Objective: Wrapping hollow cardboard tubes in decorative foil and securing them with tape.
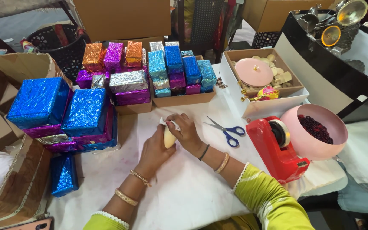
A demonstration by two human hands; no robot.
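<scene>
A small cream block (169, 138) is held between both hands near the middle of the counter (184, 191), with a bit of white wrap (163, 122) at its far end. The left hand (155, 149) is cupped round the block's left side, its fingers closed on it; the right hand (184, 130) lies over the top, its fingers curled down and pinching the wrap against the block. The block is just above the white cloth, perhaps touching it.

The step in hand appears to be the wrapping of the block. The next move would call for the wrap to be drawn tight and pinned by one hand while the other is freed.

Scissors (227, 130) lie just right of the hands, a red tape dispenser (277, 147) further right, beside a pink bowl (316, 132). Foil-wrapped boxes (86, 110) are stacked to the left and far side.
</scene>
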